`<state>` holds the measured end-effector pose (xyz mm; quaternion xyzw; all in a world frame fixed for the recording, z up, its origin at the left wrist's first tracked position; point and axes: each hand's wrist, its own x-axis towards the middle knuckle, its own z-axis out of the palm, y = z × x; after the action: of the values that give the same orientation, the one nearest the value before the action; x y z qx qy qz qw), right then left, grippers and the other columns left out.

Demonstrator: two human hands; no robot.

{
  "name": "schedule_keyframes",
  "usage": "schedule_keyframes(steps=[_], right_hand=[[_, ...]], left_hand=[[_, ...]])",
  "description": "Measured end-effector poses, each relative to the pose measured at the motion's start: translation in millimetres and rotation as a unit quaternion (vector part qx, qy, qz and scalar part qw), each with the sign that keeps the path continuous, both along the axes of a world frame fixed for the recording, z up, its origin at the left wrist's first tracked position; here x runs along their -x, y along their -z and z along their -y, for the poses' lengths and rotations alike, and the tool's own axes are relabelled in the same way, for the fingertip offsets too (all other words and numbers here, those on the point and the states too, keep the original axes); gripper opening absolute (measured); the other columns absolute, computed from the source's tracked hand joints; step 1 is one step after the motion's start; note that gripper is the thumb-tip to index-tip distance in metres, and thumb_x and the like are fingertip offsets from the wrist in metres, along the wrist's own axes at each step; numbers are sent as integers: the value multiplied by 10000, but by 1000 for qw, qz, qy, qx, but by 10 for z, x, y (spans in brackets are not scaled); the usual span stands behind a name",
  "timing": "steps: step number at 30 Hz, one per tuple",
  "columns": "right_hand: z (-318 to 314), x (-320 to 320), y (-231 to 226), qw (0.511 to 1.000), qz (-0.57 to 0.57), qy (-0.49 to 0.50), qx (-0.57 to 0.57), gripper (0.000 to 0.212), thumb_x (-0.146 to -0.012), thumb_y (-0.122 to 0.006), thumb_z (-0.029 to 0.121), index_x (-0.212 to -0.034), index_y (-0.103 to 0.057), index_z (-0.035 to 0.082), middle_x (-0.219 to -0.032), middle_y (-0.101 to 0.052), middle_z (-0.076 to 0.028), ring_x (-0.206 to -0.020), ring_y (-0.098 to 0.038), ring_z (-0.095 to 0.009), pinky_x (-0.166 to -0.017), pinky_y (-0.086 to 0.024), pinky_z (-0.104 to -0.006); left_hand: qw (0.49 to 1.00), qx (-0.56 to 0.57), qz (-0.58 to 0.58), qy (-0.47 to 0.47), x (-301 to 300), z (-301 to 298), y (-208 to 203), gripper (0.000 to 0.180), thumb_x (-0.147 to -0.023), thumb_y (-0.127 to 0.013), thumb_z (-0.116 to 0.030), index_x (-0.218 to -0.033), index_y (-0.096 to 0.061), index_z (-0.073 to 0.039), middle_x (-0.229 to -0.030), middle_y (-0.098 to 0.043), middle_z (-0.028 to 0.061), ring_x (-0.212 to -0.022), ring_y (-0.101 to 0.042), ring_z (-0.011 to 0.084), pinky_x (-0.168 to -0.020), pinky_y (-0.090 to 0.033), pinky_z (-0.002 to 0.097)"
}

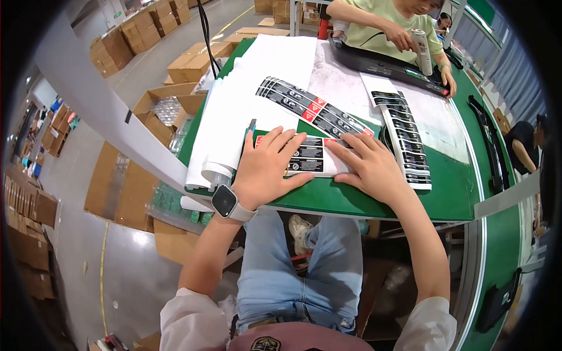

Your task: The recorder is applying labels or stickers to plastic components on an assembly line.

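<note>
My left hand (267, 167) and my right hand (371, 168) lie flat on a white sheet of black-and-red labels (308, 158) near the table's front edge. Both have their fingers stretched out and thumbs pointing inward; the palms hide the sheet's ends. Just beyond, a fanned stack of long label strips (304, 104) slants across the table. To the right of my right hand lies another strip of black labels (408, 137). A thin blue-and-dark tool (252, 125), partly covered, shows beside my left fingertips.
Rolled white paper (218, 140) runs along the left side of the green table (448, 196). Across it, a person (389, 29) holds a white handheld tool (421, 50) over a long black part (380, 67). Cardboard boxes (190, 61) stand at left, beyond a white post (129, 111).
</note>
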<state>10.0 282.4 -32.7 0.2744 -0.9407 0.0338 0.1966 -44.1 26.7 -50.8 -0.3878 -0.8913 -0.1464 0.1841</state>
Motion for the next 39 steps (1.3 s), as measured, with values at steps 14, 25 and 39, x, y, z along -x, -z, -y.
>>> schedule_keyframes(steps=[14, 25, 39], right_hand=[[-186, -105, -84, 990, -117, -29, -66, 536, -764, -720, 412, -1218, -628, 142, -1166, -631, -119, -1034, -632, -283, -856, -514, -402], [-291, -319, -384, 985, -162, -15, -54, 264, -751, -703, 106, -1007, -662, 59, -955, -686, -66, -954, -665, -264, -770, -540, -379], [-779, -466, -758, 911, -366, 164, 98, 156, -835, -675, -24, -986, -701, 6, -966, -693, -120, -962, -668, -273, -751, -551, -360]], left_hand=[[999, -28, 34, -24, 21, -2, 12, 841, -816, -621, -619, -1384, -469, -18, -1364, -531, 146, -1323, -456, 295, -1069, -335, 529], [999, -18, 34, -6, 26, 60, 60, 579, -956, -524, -446, -1403, -458, -84, -1396, -496, 140, -1336, -424, 327, -1075, -316, 518], [966, -240, 92, -5, 177, -86, -50, 355, -958, -534, -259, -1196, -599, -3, -1202, -618, 205, -1155, -577, 359, -949, -454, 425]])
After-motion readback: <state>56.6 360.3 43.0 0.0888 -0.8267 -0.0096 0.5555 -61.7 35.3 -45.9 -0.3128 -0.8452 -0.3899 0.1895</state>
